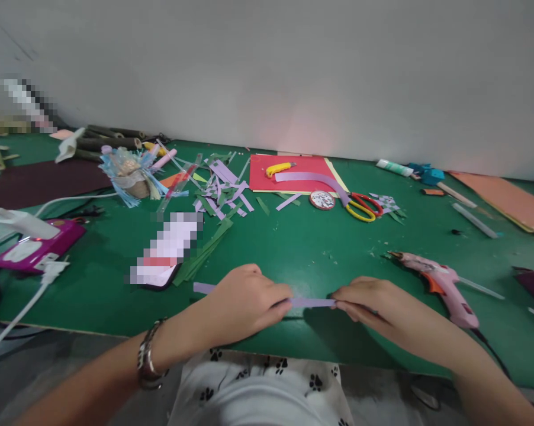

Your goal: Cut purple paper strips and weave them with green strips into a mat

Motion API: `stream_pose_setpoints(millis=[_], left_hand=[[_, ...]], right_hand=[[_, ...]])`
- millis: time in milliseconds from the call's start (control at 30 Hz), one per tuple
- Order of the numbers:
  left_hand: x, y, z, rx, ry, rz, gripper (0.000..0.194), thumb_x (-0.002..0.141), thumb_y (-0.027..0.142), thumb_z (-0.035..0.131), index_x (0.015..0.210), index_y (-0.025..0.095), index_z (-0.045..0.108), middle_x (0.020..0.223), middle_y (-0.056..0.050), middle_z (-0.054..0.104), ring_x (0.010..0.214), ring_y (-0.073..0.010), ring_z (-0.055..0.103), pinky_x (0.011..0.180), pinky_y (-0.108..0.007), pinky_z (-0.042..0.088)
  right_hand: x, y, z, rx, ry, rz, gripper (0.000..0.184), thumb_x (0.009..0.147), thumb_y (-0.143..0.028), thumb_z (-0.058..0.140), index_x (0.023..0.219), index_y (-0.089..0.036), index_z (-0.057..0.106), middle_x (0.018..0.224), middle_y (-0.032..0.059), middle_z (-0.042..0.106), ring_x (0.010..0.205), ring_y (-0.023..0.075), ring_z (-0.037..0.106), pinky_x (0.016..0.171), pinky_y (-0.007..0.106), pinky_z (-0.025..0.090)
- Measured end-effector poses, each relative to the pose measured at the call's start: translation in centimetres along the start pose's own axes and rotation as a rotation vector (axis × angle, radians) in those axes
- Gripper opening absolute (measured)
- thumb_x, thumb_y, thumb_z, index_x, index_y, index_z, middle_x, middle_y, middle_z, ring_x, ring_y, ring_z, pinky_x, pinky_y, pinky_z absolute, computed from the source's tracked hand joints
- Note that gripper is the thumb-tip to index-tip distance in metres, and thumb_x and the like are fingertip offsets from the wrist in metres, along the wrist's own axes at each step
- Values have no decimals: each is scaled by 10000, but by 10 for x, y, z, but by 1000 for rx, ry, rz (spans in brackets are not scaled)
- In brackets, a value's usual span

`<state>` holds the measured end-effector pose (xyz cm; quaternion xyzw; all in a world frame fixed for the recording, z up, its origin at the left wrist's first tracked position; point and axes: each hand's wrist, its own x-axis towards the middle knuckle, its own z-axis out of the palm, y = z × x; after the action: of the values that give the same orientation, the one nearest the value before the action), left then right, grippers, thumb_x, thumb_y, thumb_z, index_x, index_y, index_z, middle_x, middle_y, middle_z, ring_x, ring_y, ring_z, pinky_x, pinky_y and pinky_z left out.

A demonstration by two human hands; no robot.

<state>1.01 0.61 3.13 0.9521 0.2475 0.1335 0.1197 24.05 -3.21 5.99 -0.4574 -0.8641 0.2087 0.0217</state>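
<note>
White cloth printed with black paw marks (267,399) lies nearest, cut off below. Two bare hands, the left hand (253,299) and right hand (373,299), are each pinched on one pale purple paper strip (314,302), left of one pink plastic glue gun (447,284). Its long axis runs side to side, the free end pointing left and slightly away; the left hand hides its middle, the right fingers its other end. Beyond the glue gun, leftward, lies one pair of red-and-yellow-handled scissors (363,204), blades hidden. Farther left, purple and green paper scraps (222,186) overlap too much to count, near one pixelated phone (167,251).
</note>
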Motion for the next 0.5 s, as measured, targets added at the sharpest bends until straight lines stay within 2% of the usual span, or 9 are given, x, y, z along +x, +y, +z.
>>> stream_pose_setpoints(millis=[67, 167, 233, 333, 500], left_hand=[[4, 4, 2, -33, -28, -18, 244, 880, 238, 391, 727, 200, 578, 541, 63, 580, 478, -100, 482, 539, -231, 325], [10, 9, 6, -46, 8, -55, 206, 853, 235, 443, 713, 199, 589, 521, 64, 577, 468, -95, 483, 519, -228, 300], [13, 13, 8, -49, 32, -85, 213, 845, 253, 460, 688, 197, 592, 507, 58, 576, 461, -96, 486, 496, -231, 278], [18, 18, 13, -60, 61, -123, 251, 838, 270, 469, 625, 189, 575, 486, 56, 561, 449, -94, 485, 456, -236, 243], [21, 20, 24, 6, 113, -85, 324, 863, 276, 426, 568, 173, 511, 463, 54, 530, 431, -91, 470, 443, -239, 239]], right_hand=[[2, -1, 1, -45, 46, 4, 304, 901, -237, 312, 723, -188, 553, 661, 21, 591, 628, 135, 532, 608, 243, 368], [5, -7, 6, -124, 164, -15, 217, 847, -161, 369, 785, -184, 576, 705, 33, 608, 662, 148, 537, 687, 276, 366], [9, -12, 12, -144, 213, -37, 205, 806, -126, 381, 767, -180, 574, 656, 25, 593, 615, 138, 518, 640, 257, 353], [15, -15, 23, -143, 263, -87, 210, 777, -126, 373, 638, -178, 520, 520, -8, 516, 493, 107, 439, 516, 217, 281], [18, -12, 34, -180, 388, -113, 252, 758, -130, 368, 516, -179, 419, 422, -31, 430, 415, 81, 333, 475, 213, 205]])
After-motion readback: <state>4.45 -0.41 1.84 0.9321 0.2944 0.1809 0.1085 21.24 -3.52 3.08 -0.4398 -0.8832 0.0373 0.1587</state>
